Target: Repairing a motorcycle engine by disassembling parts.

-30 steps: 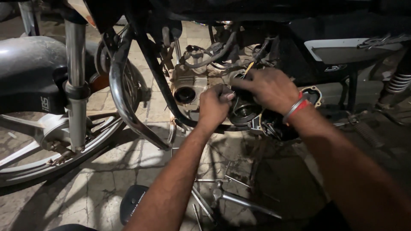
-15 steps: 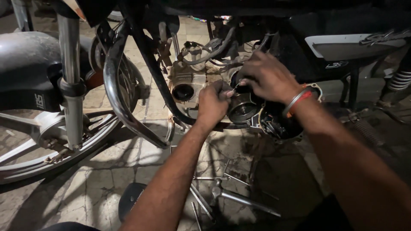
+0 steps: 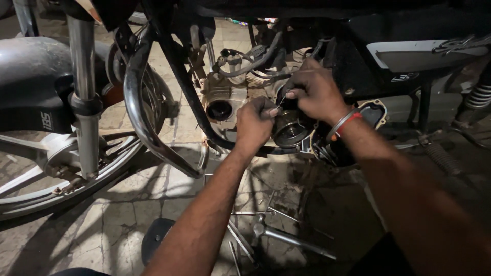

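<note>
Steel-grey and round, the drum (image 3: 289,129) sits at the open side of the engine (image 3: 225,102), and both my hands are on it. My left hand (image 3: 255,124) is closed into a fist against the drum's near rim, thumb on top; it seems to pinch something small there, though I cannot tell what, if anything, is inside the fist. My right hand (image 3: 313,89) comes in from above the drum, fingers curled narrow around a thin pale wire (image 3: 281,100) that runs down toward the left thumb; I judge the one hand steadies the part so the other can work the fine piece. A red and silver bangle (image 3: 341,124) sits on the right wrist, just behind that grip. To the left of the fist is a dark round port (image 3: 220,110) in the casing, and above both hands hang hoses (image 3: 250,61) and cables. Under the right wrist the open crankcase (image 3: 376,110) shows its gasket edge, presumably bared so the drum can be reached. Farther left of the grip the chrome guard (image 3: 140,122) curves down past the frame, and beyond it stand the fork (image 3: 84,102) and the front wheel (image 3: 56,189). Below my left forearm, on the tiled floor (image 3: 102,225), lie several long tools (image 3: 286,237), laid within reach, and a dark round lid (image 3: 153,237) near my elbow.
</note>
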